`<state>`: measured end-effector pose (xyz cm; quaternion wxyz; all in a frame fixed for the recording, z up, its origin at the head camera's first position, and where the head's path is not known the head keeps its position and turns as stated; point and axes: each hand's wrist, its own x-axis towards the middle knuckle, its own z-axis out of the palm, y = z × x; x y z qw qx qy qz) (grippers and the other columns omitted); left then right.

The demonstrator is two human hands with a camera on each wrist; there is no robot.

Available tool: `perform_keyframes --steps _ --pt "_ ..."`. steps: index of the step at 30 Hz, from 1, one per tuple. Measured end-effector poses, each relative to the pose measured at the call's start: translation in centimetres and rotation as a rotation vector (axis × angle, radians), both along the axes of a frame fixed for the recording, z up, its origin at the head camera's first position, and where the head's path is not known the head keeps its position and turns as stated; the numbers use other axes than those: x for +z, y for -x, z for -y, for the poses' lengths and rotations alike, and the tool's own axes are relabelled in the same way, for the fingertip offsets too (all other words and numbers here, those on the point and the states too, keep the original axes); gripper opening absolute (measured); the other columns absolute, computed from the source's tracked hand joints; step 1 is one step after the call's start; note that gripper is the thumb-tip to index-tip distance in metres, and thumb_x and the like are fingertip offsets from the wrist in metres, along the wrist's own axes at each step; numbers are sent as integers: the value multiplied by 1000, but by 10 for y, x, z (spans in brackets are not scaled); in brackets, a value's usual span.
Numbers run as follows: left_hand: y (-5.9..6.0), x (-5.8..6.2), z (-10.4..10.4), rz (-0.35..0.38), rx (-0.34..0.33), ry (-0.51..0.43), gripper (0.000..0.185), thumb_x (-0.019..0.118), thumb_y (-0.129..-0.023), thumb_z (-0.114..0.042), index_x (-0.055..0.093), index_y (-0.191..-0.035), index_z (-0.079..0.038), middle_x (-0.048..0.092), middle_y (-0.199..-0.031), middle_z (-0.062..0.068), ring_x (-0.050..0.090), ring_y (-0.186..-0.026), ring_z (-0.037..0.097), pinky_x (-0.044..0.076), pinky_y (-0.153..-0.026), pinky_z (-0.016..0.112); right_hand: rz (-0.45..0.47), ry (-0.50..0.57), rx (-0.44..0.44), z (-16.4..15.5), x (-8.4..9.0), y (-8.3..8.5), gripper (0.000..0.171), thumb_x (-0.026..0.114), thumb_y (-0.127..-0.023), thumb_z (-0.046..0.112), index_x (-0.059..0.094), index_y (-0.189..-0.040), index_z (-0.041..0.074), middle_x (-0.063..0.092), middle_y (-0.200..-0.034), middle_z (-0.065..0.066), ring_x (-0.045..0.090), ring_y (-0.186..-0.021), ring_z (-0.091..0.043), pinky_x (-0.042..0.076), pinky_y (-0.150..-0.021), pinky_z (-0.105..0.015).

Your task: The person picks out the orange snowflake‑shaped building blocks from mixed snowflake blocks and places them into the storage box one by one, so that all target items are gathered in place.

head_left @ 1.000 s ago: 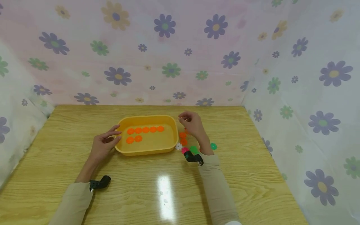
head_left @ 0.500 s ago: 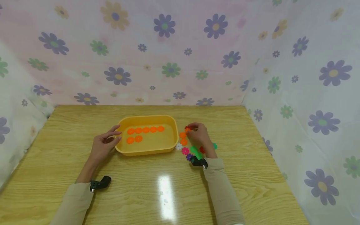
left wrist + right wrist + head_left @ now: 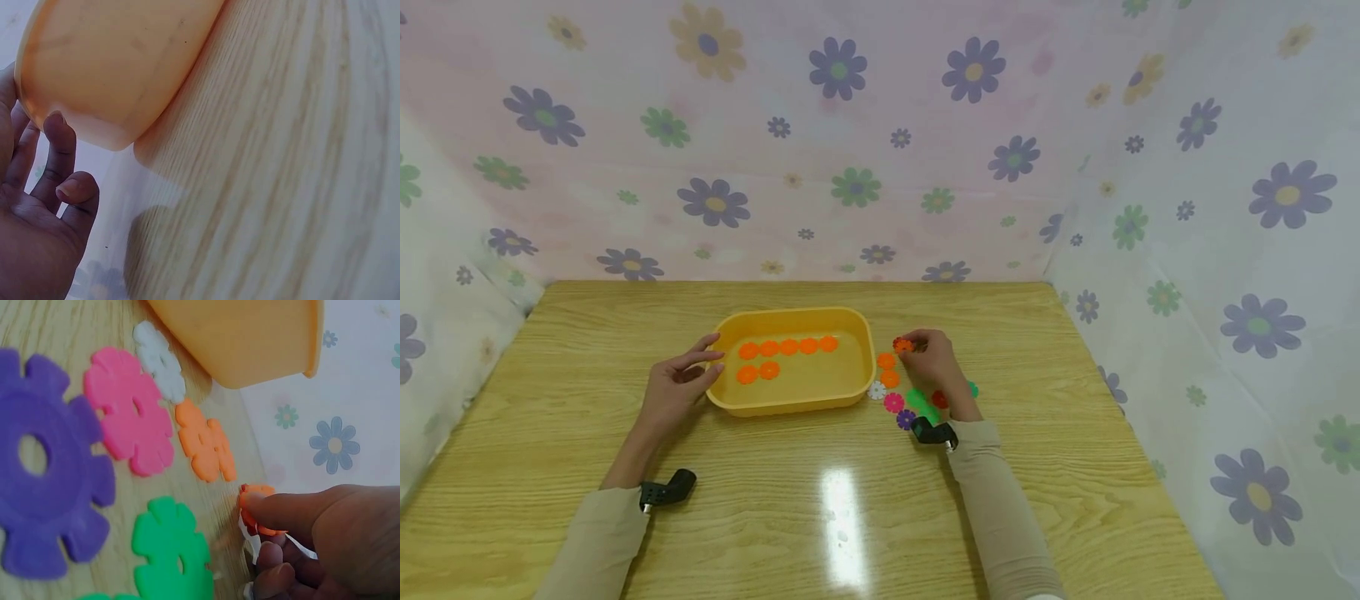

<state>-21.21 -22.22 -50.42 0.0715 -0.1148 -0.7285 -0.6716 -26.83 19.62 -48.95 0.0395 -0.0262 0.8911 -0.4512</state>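
In the head view, my left hand (image 3: 676, 387) rests its fingers against the left end of a yellow plastic tray (image 3: 801, 403). The left wrist view shows these fingers loosely bent beside the tray's outer wall (image 3: 112, 81). Inside the tray lie several orange flower-shaped discs (image 3: 788, 347), one row of them behind a shorter one. To the right of the tray, my right hand (image 3: 934, 360) pinches an orange flower disc (image 3: 265, 515) with the thumb on its face. A red disc (image 3: 249, 524) shows just behind it; whether it is held too, I cannot tell.
Between tray and right hand lie two orange discs (image 3: 888, 370), a white one (image 3: 877, 390), a pink one (image 3: 894, 402), a purple one (image 3: 906, 419) and green ones (image 3: 922, 406). A red disc (image 3: 940, 399) and a teal one (image 3: 973, 389) lie by the right wrist. Flowered cloth surrounds the table.
My right hand has come down from beside the tray's far right corner, moving right and nearer, and now pinches an orange disc. The left hand and tray have stayed still.
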Motion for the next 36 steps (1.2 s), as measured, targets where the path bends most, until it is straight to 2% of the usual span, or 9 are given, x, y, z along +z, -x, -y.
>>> perform_keyframes --steps 5,13,17,20,25,28,32,34,36 --pt "0 0 0 -1 -3 -14 31 67 -97 -1 63 -119 21 59 -147 1 53 -133 -1 51 -82 12 1 -34 31 -2 3 1 29 63 -99 9 68 -123 -5 68 -109 -21 63 -98 -34 54 -89 -46" --pt "0 -1 1 3 -14 -42 31 67 -97 0 62 -119 21 60 -146 2 52 -134 0 51 -85 13 -2 -8 36 -4 8 -3 22 53 -102 7 64 -119 -2 69 -99 -18 65 -86 -29 53 -79 -40" --pt "1 -1 1 4 -16 -50 30 67 -97 0 63 -119 21 60 -146 2 52 -134 1 51 -86 13 -90 6 38 -2 10 -4 21 49 -102 5 68 -109 0 68 -94 -14 57 -78 -24 48 -71 -32" --pt "1 0 1 5 -17 -50 31 67 -97 0 62 -119 21 60 -146 3 53 -134 2 51 -84 13 -155 39 27 1 13 -4 23 51 -103 5 73 -108 0 69 -96 -16 57 -76 -28 46 -67 -29" --pt "2 -1 1 4 -19 -46 30 67 -97 0 63 -119 20 59 -147 4 52 -134 0 51 -84 13 -302 224 16 13 16 -4 21 58 -103 6 72 -115 -4 71 -103 -24 63 -82 -43 48 -63 -21" --pt "2 -1 1 4 -18 -44 29 66 -97 0 64 -118 19 59 -147 4 51 -133 -4 51 -87 13 -412 351 42 25 18 -6 21 61 -101 3 70 -117 -7 69 -105 -28 62 -80 -44 49 -58 -19" --pt "3 -2 2 3 -14 -37 28 67 -97 0 65 -118 18 60 -146 1 50 -133 -5 50 -88 12 -486 453 96 46 19 -11 21 63 -98 -3 69 -117 -10 68 -102 -31 62 -74 -24 46 -53 -17" --pt "3 -2 1 2 -12 -33 27 67 -97 0 66 -118 17 61 -145 -1 50 -133 -6 50 -89 12 -485 489 118 56 21 -16 20 64 -97 -5 70 -115 -9 69 -102 -30 61 -74 -13 45 -54 -15" --pt "3 -2 1 1 -9 -28 27 67 -97 0 66 -118 17 61 -144 -2 50 -133 -6 50 -89 12 -465 527 144 67 23 -22 20 65 -96 -6 70 -115 -9 68 -103 -30 59 -72 -7 46 -54 -15"
